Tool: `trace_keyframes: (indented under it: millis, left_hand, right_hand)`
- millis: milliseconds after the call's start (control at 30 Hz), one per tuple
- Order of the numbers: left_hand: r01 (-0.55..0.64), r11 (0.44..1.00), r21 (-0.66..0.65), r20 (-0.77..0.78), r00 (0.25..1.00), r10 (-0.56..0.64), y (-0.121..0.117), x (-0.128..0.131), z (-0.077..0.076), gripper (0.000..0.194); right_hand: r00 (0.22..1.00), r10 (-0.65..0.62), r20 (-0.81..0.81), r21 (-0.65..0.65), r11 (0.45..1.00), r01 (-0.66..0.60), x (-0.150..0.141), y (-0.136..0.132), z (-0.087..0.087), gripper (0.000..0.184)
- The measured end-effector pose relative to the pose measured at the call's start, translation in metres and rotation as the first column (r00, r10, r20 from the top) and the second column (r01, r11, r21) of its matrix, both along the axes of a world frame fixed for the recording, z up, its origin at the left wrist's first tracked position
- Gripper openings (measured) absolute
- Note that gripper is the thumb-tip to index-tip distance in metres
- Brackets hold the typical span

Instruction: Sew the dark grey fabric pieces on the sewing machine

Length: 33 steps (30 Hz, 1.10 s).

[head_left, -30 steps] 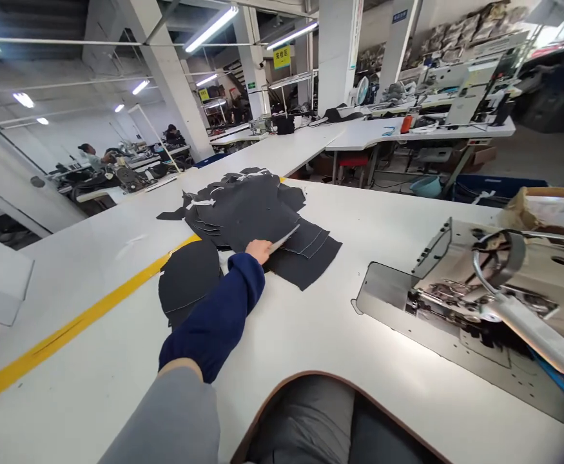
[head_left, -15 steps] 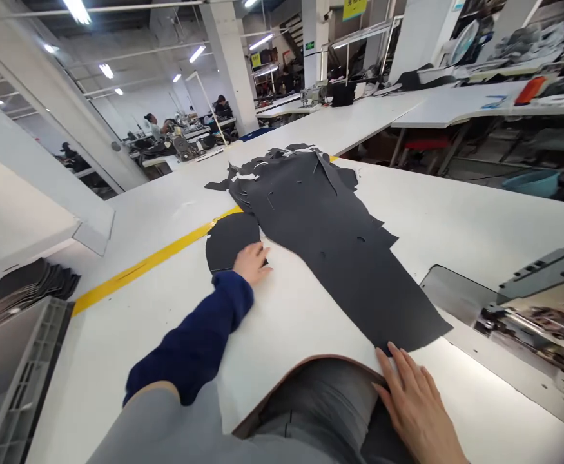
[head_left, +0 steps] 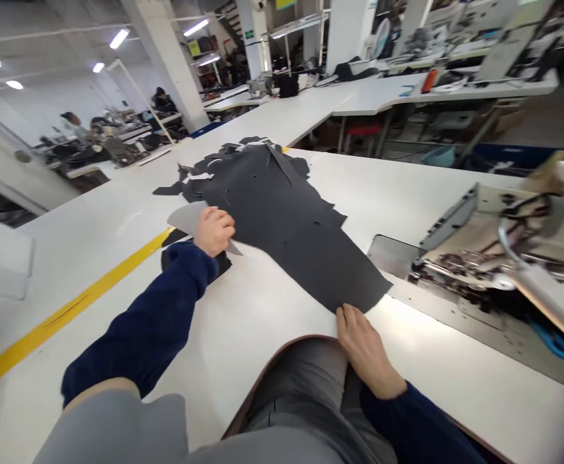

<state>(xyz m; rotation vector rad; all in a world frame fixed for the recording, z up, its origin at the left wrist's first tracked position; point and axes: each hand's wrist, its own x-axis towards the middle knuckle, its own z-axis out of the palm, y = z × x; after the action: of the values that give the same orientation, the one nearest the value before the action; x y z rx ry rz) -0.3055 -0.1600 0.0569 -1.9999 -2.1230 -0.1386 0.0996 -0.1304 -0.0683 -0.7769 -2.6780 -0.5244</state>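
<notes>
The left hand pinched a thin, limp-looking cut piece by its near edge, while the right hand lay flat, fingers open, pinning the big dark sheet, probably floppy and light, at its near tip.

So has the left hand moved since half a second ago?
Yes. The left hand has lifted a pale piece off the round black pieces, which lie beside the yellow line.

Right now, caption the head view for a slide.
Left hand lifts a grey piece; right hand touches the black sheet.
</notes>
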Motion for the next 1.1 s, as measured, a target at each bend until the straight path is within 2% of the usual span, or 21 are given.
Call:
trace_keyframes:
  millis: [33,67,100,133,167,200,233,267,333,400,433,533,600,667,733,900,1100]
  left_hand:
    - [0.133,0.991,0.015,-0.009,0.991,-0.133,0.020,0.031,-0.003,0.026]
    - [0.295,0.955,0.010,-0.029,0.955,-0.295,0.040,0.066,-0.010,0.027]
    - [0.474,0.881,0.003,-0.049,0.880,-0.473,0.057,0.105,-0.019,0.028]
    - [0.625,0.781,-0.016,-0.053,0.779,-0.625,0.071,0.143,-0.030,0.029]
    - [0.733,0.679,-0.043,-0.042,0.678,-0.734,0.083,0.180,-0.042,0.030]
    - [0.795,0.603,-0.070,-0.014,0.604,-0.797,0.092,0.213,-0.055,0.030]
    - [0.823,0.560,-0.095,0.023,0.564,-0.825,0.099,0.240,-0.068,0.031]
    - [0.821,0.558,-0.115,0.063,0.567,-0.821,0.104,0.262,-0.080,0.032]
    - [0.762,0.629,-0.154,0.138,0.647,-0.750,0.111,0.289,-0.100,0.039]
    - [0.691,0.693,-0.208,0.185,0.723,-0.666,0.115,0.298,-0.113,0.050]
    - [0.675,0.698,-0.241,0.194,0.738,-0.646,0.117,0.298,-0.117,0.054]
    - [0.694,0.648,-0.312,0.189,0.714,-0.674,0.120,0.295,-0.116,0.055]
    - [0.704,0.636,-0.317,0.177,0.702,-0.690,0.121,0.295,-0.109,0.057]
    - [0.696,0.651,-0.305,0.160,0.711,-0.685,0.123,0.299,-0.101,0.058]
    - [0.693,0.664,-0.281,0.128,0.712,-0.690,0.128,0.307,-0.097,0.051]
    - [0.714,0.664,-0.223,0.038,0.687,-0.726,0.152,0.330,-0.102,0.025]
    - [0.706,0.665,-0.242,0.095,0.700,-0.708,0.172,0.340,-0.102,0.021]
  right_hand:
    - [0.999,-0.035,0.014,0.003,0.999,0.035,-0.003,-0.002,0.001,0.032]
    - [0.998,-0.064,0.016,0.005,0.998,0.064,-0.006,-0.005,0.001,0.030]
    - [0.996,-0.084,0.010,0.001,0.996,0.084,-0.007,-0.007,0.000,0.029]
    - [0.995,-0.096,-0.004,-0.010,0.995,0.096,-0.006,-0.009,-0.001,0.028]
    - [0.994,-0.103,-0.021,-0.032,0.994,0.102,-0.004,-0.012,-0.002,0.026]
    - [0.993,-0.111,-0.043,-0.063,0.992,0.108,0.000,-0.015,-0.003,0.023]
    - [0.990,-0.123,-0.068,-0.103,0.988,0.116,0.006,-0.019,-0.005,0.020]
    - [0.985,-0.143,-0.098,-0.145,0.981,0.128,0.014,-0.023,-0.006,0.017]
    - [0.963,-0.205,-0.175,-0.216,0.962,0.166,0.031,-0.031,-0.010,0.015]
    - [0.922,-0.268,-0.278,-0.248,0.948,0.201,0.047,-0.039,-0.013,0.017]
    - [0.897,-0.290,-0.333,-0.251,0.944,0.212,0.053,-0.042,-0.015,0.019]
    - [0.849,-0.295,-0.439,-0.238,0.949,0.207,0.064,-0.047,-0.019,0.024]
    - [0.872,-0.249,-0.422,-0.232,0.959,0.162,0.066,-0.047,-0.022,0.027]
    - [0.907,-0.188,-0.376,-0.238,0.966,0.102,0.066,-0.045,-0.024,0.028]
    - [0.927,-0.158,-0.340,-0.260,0.963,0.069,0.066,-0.043,-0.027,0.027]
    - [0.931,-0.175,-0.319,-0.290,0.954,0.080,0.066,-0.042,-0.026,0.027]
    - [0.952,-0.171,-0.252,-0.237,0.965,0.110,0.068,-0.042,-0.016,0.031]
